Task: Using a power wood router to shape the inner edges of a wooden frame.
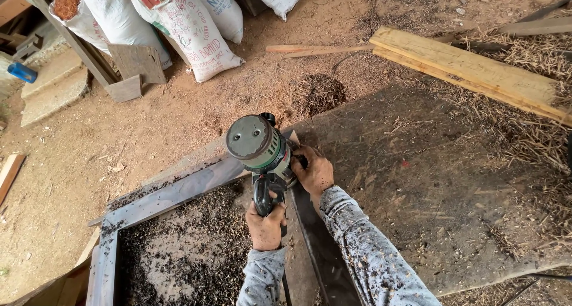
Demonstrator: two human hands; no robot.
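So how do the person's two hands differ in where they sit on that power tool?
The left hand wraps the power tool's dark rear handle, low and nearer the body; the right hand presses against the tool's side, higher up by the dark wooden frame. The left is a closed fist; the right lies flatter. Both are dusty, with shaving-flecked grey sleeves.

The floor (89,145) is packed earth covered in sawdust and wood shavings, lit by soft daylight. White woven sacks (190,32) lean together at the top left, one open sack (68,5) showing reddish-brown fill. A pale plank (471,70) lies at the upper right beside straw-like shavings (524,127). Concrete slabs (53,85) and a blue cylinder (22,72) sit at the left edge.
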